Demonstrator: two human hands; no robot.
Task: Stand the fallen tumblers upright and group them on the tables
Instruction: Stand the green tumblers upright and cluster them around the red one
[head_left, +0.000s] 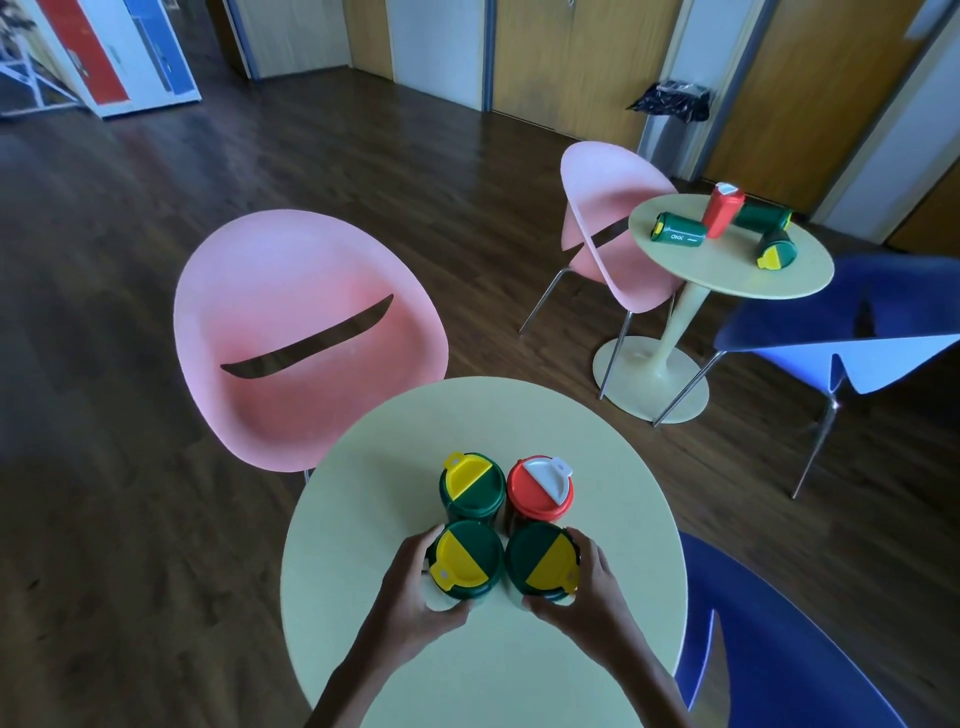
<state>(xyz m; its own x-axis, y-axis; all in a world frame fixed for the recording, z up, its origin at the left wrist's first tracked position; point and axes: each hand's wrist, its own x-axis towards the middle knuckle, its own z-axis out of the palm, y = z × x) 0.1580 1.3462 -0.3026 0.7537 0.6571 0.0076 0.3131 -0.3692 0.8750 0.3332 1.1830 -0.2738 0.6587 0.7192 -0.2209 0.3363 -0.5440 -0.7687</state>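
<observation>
- left hand: fingers curled round the near-left green tumbler, thumb on its near side, closed on it; tumbler upright, yellow/green lid up.
- right hand: wrapped the same way round the near-right green tumbler, thumb in front, fingers on its right side; upright too.
- the two held tumblers stand just beside each other, touching or nearly, can't tell which.
- right behind them, away from the hands: far-left green tumbler with yellow flap, and red tumbler with white flap, both upright, neither hand on them. Four make a tight square cluster.
- near tabletop: round, pale yellow; cluster sits about mid-table, toward the person's edge.
- pink chair directly behind the near tabletop; blue chair at its right edge.
- floor: dark wood planks; wood-panel walls and doors at the back; red/blue board at far left.
- far tabletop, upper right, well apart from the hands: small round, pale yellow, pedestal foot.
- on it: green tumbler lying on its side at left, red tumbler standing in the middle, slightly tilted, second lying green tumbler behind it, third lying green tumbler at right with lid toward camera.
- second pink chair left of the far tabletop, second blue chair at right, bin with dark liner behind.
</observation>
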